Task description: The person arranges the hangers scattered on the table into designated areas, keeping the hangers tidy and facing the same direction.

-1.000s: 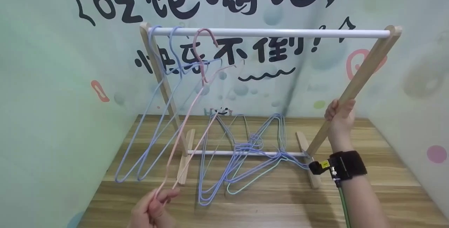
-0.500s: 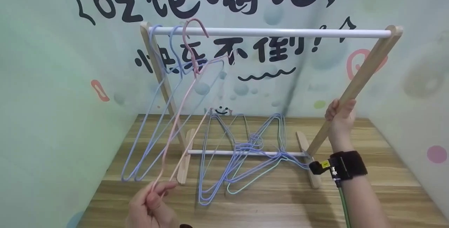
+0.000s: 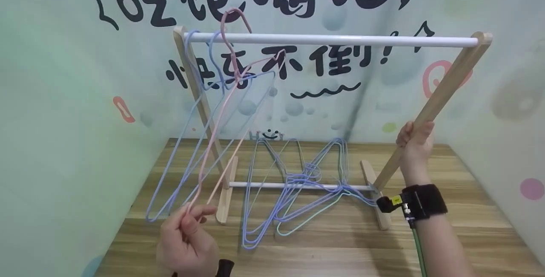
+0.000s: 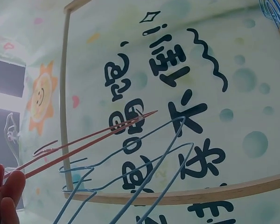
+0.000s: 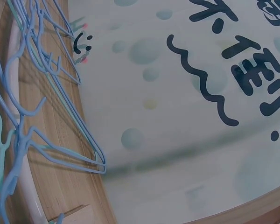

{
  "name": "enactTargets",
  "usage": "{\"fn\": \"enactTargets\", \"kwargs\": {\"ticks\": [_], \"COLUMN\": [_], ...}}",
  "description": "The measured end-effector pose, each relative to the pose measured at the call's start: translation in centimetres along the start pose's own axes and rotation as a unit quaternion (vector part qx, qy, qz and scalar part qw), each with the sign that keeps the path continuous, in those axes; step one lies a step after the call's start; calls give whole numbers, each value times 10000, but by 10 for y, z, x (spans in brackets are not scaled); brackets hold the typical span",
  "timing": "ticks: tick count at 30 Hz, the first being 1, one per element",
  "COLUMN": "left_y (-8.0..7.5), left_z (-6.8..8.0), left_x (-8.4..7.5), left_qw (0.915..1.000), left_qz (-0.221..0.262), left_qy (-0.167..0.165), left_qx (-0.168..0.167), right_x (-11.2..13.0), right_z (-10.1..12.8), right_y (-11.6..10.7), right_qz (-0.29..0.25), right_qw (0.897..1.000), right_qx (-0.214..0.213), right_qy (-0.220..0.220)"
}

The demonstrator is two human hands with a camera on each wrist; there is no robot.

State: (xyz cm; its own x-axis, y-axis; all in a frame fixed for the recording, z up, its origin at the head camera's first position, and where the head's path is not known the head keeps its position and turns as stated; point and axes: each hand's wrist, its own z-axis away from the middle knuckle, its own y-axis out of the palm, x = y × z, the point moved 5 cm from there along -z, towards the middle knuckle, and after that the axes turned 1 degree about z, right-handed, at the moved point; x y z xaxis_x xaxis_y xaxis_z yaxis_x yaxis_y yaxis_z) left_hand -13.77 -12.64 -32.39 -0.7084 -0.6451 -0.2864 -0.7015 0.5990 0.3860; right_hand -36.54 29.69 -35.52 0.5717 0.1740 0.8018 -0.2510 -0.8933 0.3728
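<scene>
My left hand [image 3: 187, 238] pinches the pink hanger [image 3: 221, 115] low-centre, lifting its hook over the white rail [image 3: 332, 39], while my right hand [image 3: 414, 140] grips the wooden post [image 3: 443, 93], steadying the rack.

i count one wooden rack [image 3: 443, 85], two blue hangers [image 3: 200, 140] on its top rail [image 3: 332, 40], one pink hanger [image 3: 232, 68], and a tangled hanger pile [image 3: 294, 191] i can't count.

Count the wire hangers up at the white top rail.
3: two blue wire hangers hooked at the white top rail's left end, and one pink wire hanger, hook above the rail, pinched by the left hand. Tangled floor hangers excluded.
</scene>
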Motion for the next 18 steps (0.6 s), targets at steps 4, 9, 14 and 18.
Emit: {"fn": "enactTargets", "kwargs": {"ticks": [4,9,14,18], "left_y": [3,4,11,13], "left_z": [7,14,4,3], "left_x": [15,25,12,8], "left_qw": [9996,9994,9992,9989], "left_qz": [122,98,140,91], "left_qy": [254,328,361,454], "left_qx": [-98,93,113,110], "right_x": [0,0,0,-1], "right_z": [0,-1,-1,-1], "right_y": [0,0,1,1], "right_qz": [-23,-263,-305,-243], "right_qw": [10000,9996,9995,9997], "right_qx": [-29,10,26,87], "right_qy": [-11,-75,-67,-50]}}
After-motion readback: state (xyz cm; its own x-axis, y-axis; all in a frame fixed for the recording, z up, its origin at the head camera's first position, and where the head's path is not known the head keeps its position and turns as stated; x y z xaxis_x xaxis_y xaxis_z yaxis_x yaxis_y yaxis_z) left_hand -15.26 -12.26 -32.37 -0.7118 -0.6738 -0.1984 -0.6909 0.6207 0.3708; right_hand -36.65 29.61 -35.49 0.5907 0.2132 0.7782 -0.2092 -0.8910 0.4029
